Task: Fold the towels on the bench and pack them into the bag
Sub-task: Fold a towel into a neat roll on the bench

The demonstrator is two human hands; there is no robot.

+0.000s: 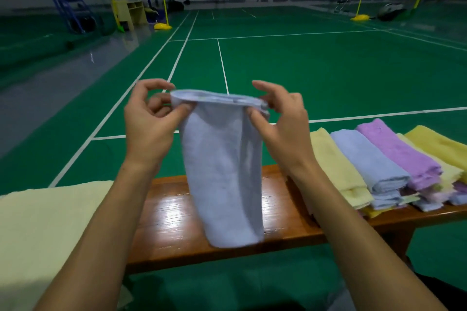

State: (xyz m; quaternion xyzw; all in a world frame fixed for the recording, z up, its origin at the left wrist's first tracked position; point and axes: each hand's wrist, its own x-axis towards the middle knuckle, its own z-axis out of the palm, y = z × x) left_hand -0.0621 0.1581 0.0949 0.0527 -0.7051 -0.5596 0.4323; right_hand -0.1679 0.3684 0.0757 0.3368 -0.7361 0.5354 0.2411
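Towel pale blue, hanging doubled.

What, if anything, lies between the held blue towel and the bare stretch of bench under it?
Nothing visible. Both hands, left hand and right hand, pinch the blue towel by its top edge, and it hangs over bare wooden bench.

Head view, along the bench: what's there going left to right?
pale yellow towel spread at the left end → left hand → light blue towel held up by both hands over the bench → right hand → row of folded towels: yellow folded towel, blue folded towel, purple folded towel
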